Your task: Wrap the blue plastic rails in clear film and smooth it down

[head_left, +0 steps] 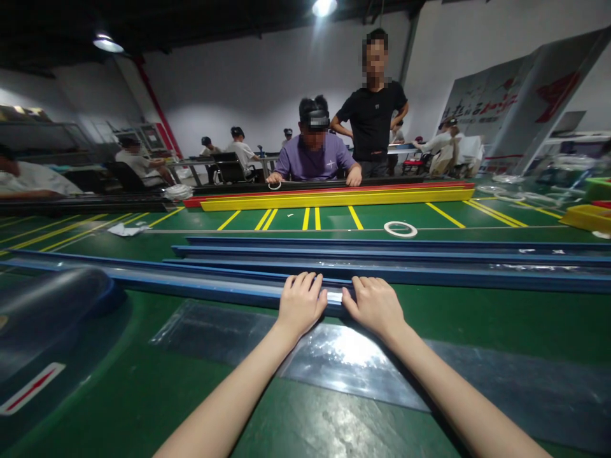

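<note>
My left hand (301, 305) is closed over the near end section of a long blue channel strip (191, 282), fingers over its far edge and thumb on the near side. Just to the right, my right hand (375, 304) grips the same strip in the same way. A small whitish patch (335, 296) shows on the strip between my thumbs. Under my wrists lies a clear plastic sheet (353, 359), flat on the green table (181, 394) and shining under the lamp. Beyond my hands rest more long blue strips (429, 261), side by side.
A white tape ring (400, 229) lies past the blue strips. Yellow strips (334, 198) and red ones lie farther back, before a seated person in purple. Another person stands behind. A dark blue rounded object (52, 318) is at left, yellow bins (585, 218) at far right.
</note>
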`<state>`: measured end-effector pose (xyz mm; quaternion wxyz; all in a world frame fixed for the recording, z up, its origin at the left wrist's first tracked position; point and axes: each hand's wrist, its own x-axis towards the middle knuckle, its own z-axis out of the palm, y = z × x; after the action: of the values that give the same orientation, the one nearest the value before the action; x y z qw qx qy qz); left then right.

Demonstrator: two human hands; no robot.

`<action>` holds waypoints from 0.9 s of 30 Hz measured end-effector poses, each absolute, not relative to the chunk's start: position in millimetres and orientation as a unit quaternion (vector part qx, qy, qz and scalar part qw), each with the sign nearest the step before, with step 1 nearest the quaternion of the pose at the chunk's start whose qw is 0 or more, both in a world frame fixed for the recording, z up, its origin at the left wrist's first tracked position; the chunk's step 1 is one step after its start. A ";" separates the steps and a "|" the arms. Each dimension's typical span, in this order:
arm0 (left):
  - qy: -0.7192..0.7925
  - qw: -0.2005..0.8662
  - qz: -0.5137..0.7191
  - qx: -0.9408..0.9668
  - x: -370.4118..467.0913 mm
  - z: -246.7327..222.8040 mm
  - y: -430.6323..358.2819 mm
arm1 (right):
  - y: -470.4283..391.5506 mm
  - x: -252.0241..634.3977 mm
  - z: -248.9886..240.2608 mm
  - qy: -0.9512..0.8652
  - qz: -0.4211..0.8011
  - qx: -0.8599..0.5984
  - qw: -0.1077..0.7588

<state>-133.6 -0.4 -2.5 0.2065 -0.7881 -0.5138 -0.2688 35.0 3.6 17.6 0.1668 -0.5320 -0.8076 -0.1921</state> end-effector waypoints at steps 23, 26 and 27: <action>-0.481 0.230 -0.288 -0.796 -131.6 -7.1 3.2 | 13.8 107.0 17.9 -0.786 -0.204 -0.571 0.123; -0.477 0.232 -0.283 -0.799 -131.9 -6.8 3.0 | 15.9 112.3 17.7 -0.803 -0.183 -0.554 0.122; -0.476 0.232 -0.282 -0.800 -131.9 -6.6 2.8 | 16.3 114.3 17.2 -0.812 -0.168 -0.543 0.129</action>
<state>-131.9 2.8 -6.6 0.2321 -0.8000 -0.4763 -0.2816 114.3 16.3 17.2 0.1290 -0.5434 -0.8123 -0.1679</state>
